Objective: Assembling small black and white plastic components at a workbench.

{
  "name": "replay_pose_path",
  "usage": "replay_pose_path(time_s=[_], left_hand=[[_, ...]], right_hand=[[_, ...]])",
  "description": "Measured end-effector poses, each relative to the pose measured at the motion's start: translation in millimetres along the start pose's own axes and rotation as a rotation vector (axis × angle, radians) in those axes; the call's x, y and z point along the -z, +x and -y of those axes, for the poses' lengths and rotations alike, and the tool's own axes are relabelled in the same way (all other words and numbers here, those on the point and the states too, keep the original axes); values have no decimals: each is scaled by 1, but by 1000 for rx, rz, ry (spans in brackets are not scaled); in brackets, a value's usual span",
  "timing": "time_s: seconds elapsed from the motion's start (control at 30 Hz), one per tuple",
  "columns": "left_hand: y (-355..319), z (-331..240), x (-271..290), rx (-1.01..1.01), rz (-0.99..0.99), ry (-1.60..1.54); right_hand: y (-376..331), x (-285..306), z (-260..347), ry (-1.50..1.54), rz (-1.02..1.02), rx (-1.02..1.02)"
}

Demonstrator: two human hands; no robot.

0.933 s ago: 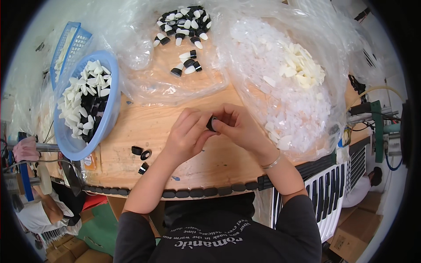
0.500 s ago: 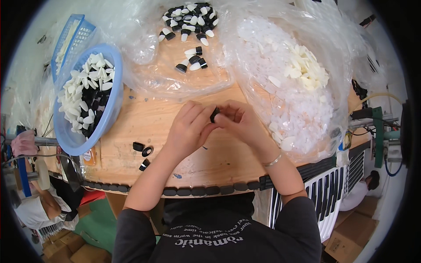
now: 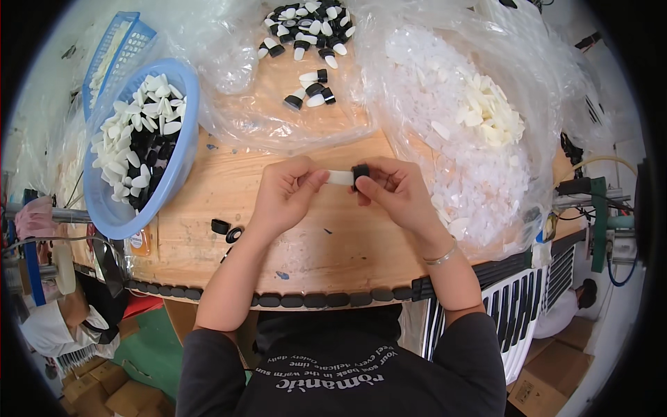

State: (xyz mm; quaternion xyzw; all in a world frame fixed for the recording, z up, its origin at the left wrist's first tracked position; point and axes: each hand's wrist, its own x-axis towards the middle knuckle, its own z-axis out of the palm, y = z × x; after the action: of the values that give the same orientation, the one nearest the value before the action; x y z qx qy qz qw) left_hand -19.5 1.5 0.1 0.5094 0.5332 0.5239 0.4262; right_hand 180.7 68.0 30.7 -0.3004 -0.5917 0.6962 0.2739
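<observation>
Since the earlier picture the hands have drawn slightly apart, baring one white tip (image 3: 340, 178) pushed into one black cap (image 3: 360, 172), held above the wooden table (image 3: 208, 184). The left hand (image 3: 285, 194) pinches the tip; the right hand (image 3: 392, 193) pinches the cap. Two loose black rings (image 3: 227, 230) lie near the left wrist, perhaps a third, hard to tell. One blue bowl (image 3: 182, 149) holds finished pieces; clear plastic bags (image 3: 458, 104) hold white parts.
</observation>
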Motion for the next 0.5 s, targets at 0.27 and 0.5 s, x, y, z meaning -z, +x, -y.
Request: replay_pose_path(time_s=[0.27,0.5], left_hand=[[-1,-16,-12,160,76,-224],[-6,-13,-8,116,155,13]], right_hand=[[3,-5,-12,96,-59,19],[-5,-3,3,40,91,-102]])
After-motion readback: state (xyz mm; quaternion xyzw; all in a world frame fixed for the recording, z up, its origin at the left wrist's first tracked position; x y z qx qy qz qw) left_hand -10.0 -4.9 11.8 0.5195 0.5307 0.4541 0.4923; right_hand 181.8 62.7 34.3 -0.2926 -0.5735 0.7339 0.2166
